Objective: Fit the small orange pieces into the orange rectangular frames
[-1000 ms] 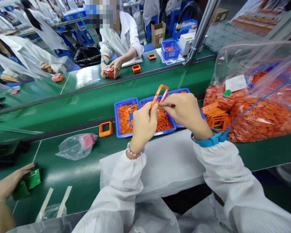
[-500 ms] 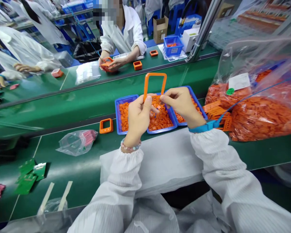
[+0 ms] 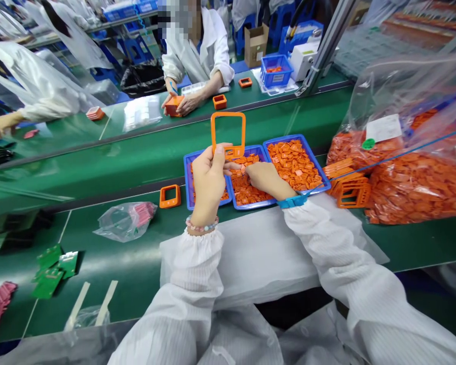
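Compared with half a second earlier, the right hand (image 3: 266, 177) has left the lower corner of the frame (image 3: 243, 133) and dropped to the middle tray (image 3: 255, 205); its fingers now bend down among the small orange parts (image 3: 247, 192), and whether they pinch one cannot be told. The left hand (image 3: 207, 180) alone grasps the frame by its lower left corner, thumb against it, holding it upright above the middle tray. Across the way, a co-worker's hands (image 3: 188, 103) have turned an orange stack (image 3: 174, 107) more upright. Surface: green bench (image 3: 117, 268), bearing a white sheet (image 3: 251, 258) before the trays, an orange housing (image 3: 170, 204) beside the left tray (image 3: 187, 185), a clear pouch (image 3: 116, 221) and green boards (image 3: 49, 281). Stacked frames (image 3: 340, 168) lie just beside the right tray (image 3: 321, 167), next to a large bag (image 3: 421, 187) of orange pieces. Room: workers in white coats, a carton (image 3: 255, 48) and blue stools beyond.
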### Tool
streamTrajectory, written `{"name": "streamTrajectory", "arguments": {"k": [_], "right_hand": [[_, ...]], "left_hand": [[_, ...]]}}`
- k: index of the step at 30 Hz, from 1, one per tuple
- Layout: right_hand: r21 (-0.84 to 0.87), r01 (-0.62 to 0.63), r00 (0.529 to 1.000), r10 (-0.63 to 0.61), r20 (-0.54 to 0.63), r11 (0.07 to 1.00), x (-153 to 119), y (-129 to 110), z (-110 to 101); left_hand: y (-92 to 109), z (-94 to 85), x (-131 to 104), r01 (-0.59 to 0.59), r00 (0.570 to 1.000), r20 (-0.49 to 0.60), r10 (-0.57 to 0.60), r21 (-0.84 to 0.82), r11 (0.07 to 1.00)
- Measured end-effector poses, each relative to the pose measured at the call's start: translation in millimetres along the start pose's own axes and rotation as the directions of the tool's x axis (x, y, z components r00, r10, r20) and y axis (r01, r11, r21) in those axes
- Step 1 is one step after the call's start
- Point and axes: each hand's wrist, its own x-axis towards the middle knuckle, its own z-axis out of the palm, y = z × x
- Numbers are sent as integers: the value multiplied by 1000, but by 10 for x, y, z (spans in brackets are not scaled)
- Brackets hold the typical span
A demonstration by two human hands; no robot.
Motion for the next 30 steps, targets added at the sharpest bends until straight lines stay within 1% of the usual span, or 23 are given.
{"name": "streamTrajectory", "arguments": {"k": [4,9,12,13,14,15,16,17,18,19,20,21,22,24,26,28,30], "right_hand": [[12,4,1000,-4,2,1000,-23,27,17],[54,17,1000,-17,-17,998,-34,14,36],[86,35,999,-33,-24,996,-28,28,-8],[99,39,999,-35,-40,994,-35,40,-39],[122,44,995,-33,-92,992,-52,54,-78],[158,59,982,-28,-188,986,-82,66,-124],[204,89,946,-19,-323,975,-125,74,-174],[250,136,877,1,-480,959,-182,73,-227],[286,191,777,33,-628,939,-248,63,-276],[304,246,665,67,-743,920,-318,41,-318],[304,287,567,94,-818,909,-386,10,-349],[293,312,491,111,-864,904,-445,-28,-365],[277,330,438,113,-892,902,-490,-69,-365],[225,377,370,77,-926,898,-525,-147,-318],[176,424,331,29,-943,888,-498,-199,-235],[155,444,322,4,-947,883,-444,-221,-151],[161,451,334,1,-943,878,-400,-226,-88]], "left_hand": [[-21,-7,20,13,1000,-6,-13,15,1000],[-22,-7,20,41,999,37,-39,-50,998],[-20,-9,19,55,998,30,-53,-66,996],[-20,-11,19,60,998,28,-59,-60,996],[-20,-12,19,64,998,28,-63,-54,996],[-19,-13,18,67,997,28,-66,-51,996],[-18,-12,16,67,997,27,-66,-51,996],[-17,-6,13,66,998,23,-65,-54,996],[-16,4,8,66,998,15,-66,-61,996],[-15,20,0,69,998,5,-69,-72,995],[-14,41,-9,75,997,-3,-76,-86,993],[-14,67,-22,85,996,-4,-86,-103,991],[-14,97,-36,95,995,2,-95,-123,988],[-14,160,-70,109,994,39,-104,-169,980],[-12,214,-105,105,993,71,-91,-217,970],[-7,252,-135,99,994,75,-83,-247,964],[-2,271,-155,103,994,59,-91,-253,962]]}}
